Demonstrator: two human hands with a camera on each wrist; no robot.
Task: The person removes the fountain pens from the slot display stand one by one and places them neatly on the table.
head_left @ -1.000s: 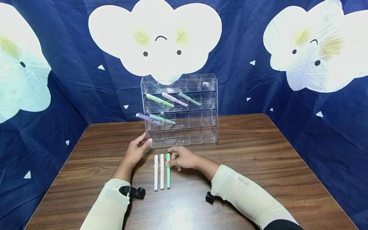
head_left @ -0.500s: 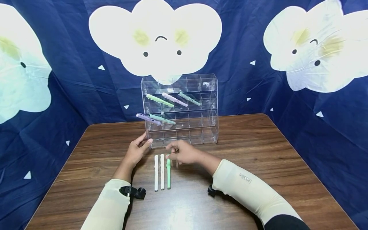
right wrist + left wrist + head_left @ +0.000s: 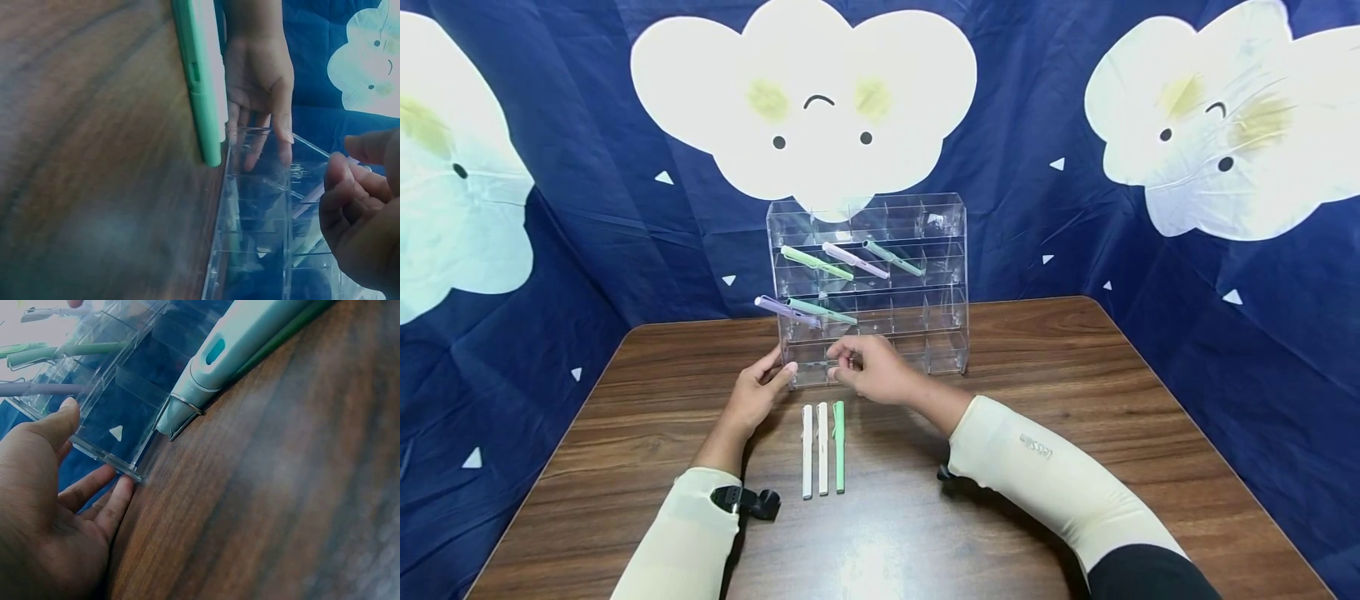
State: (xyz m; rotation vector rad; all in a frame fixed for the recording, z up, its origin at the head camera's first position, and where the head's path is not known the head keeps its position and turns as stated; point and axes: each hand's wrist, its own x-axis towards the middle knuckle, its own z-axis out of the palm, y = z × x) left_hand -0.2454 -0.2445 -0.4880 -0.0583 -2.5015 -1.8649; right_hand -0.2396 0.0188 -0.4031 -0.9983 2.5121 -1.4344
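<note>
In the head view, a clear tiered display rack (image 3: 947,310) stands at the back of the table. My left hand (image 3: 757,392) holds its lower left corner; in the left wrist view the thumb lies at the front edge and the fingers reach along the side. My right hand (image 3: 880,372) hovers in front of the bottom tier, fingers bent, nothing between thumb and fingertips in the right wrist view. Below it, side by side on the table, lie a white pen (image 3: 807,454), a cream pen (image 3: 823,450) and a green pen (image 3: 839,450).
Two lower pens, purple (image 3: 775,307) and mint (image 3: 820,312), slant in one tier of the rack. Above them sit a lime pen (image 3: 812,261), a pink pen (image 3: 853,260) and a teal pen (image 3: 891,257). A blue curtain (image 3: 580,217) with clouds hangs behind the wooden table (image 3: 1075,400).
My right hand has moved from the green pen's top up and away to the rack's bottom tier. The green pen stays on the table. My left hand has kept its place.
</note>
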